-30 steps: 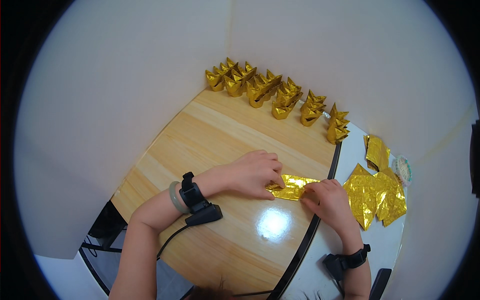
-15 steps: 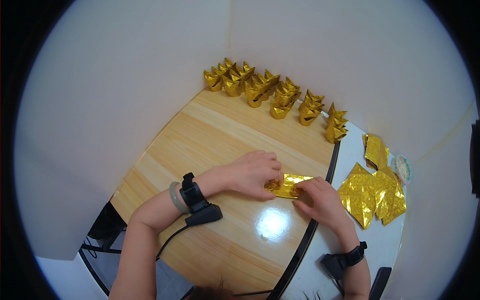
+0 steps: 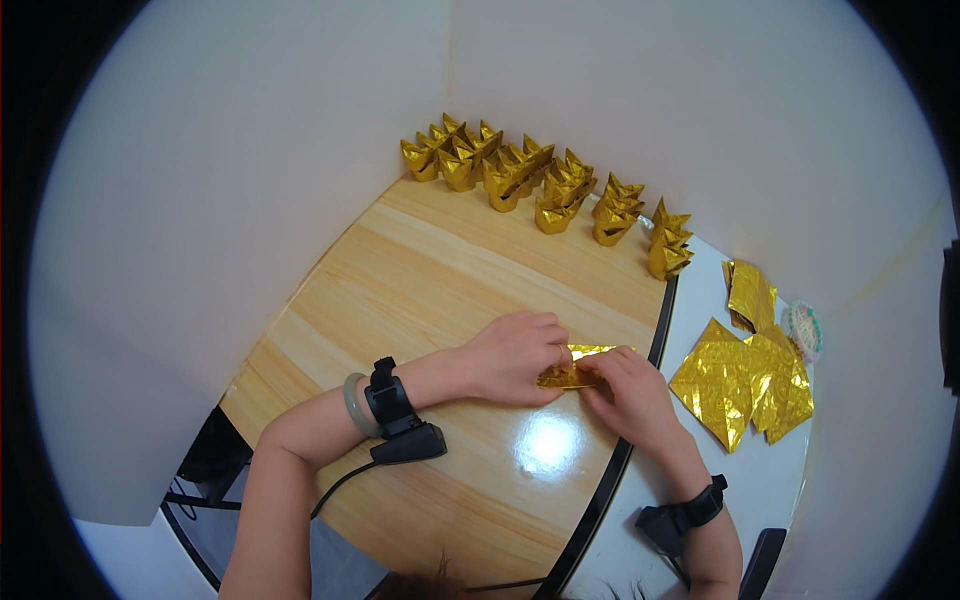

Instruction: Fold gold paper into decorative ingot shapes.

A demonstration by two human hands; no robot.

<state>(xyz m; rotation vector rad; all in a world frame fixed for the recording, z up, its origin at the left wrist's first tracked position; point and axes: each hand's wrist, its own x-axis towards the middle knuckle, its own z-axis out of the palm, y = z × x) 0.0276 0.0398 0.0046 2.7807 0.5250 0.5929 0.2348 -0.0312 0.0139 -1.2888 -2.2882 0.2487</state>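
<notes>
A narrow folded strip of gold foil paper (image 3: 592, 352) lies on the wood-grain table between my hands. My left hand (image 3: 515, 358) grips its left end with curled fingers, the back of the hand turned up. At the near right edge, my right hand (image 3: 632, 397) pinches the paper between thumb and fingers. Parts of the strip are covered by both hands. Along the far side of the table stand several folded gold paper ingots (image 3: 505, 180) in short rows.
Flat gold foil sheets (image 3: 735, 385) lie on the white surface to the right, with a folded gold stack (image 3: 750, 295) behind them. Beside these sits a small round pale object (image 3: 803, 332). Black devices (image 3: 408, 440) are strapped to my wrists, with cables. White walls enclose the table.
Less of the gold paper shows now, and its near edge looks turned up. My right hand has shifted slightly left, closer to my left hand.
</notes>
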